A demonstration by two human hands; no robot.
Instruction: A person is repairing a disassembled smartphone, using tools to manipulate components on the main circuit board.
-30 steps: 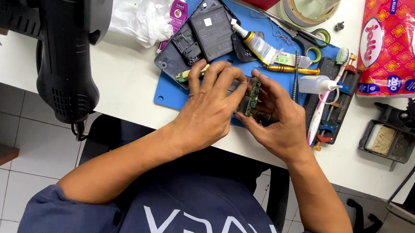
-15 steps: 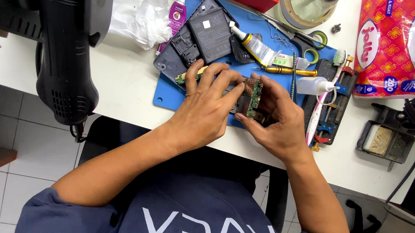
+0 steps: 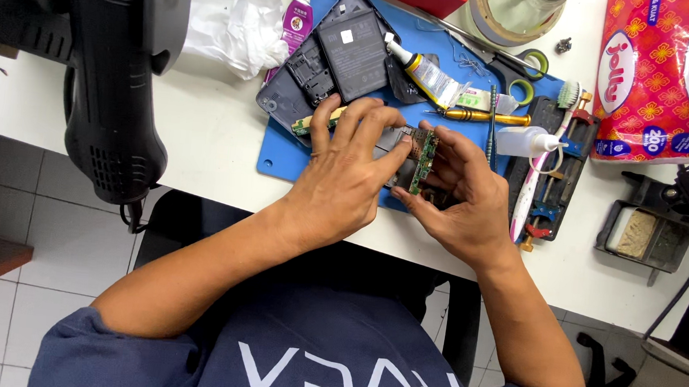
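Left hand: we see our left hand (image 3: pixel 346 177) spread over the near edge of the blue mat (image 3: pixel 277 160), fingertips pinching one side of the green circuit board (image 3: pixel 422 160).
Right hand: our right hand (image 3: pixel 463 199) curls around the board's other side, fingers closed on it.
Circuit board: we hold it up on edge between both hands, just above the mat's near edge.
Opened phone: it (image 3: pixel 335 58) lies back-open near the mat's far left corner.
Glue tube: it (image 3: pixel 427 75) rests beside the phone.
Heat gun: it (image 3: pixel 116 77) hangs over the table's left edge.
Tissue pack: we see it (image 3: pixel 649 70) at the table's far right corner.
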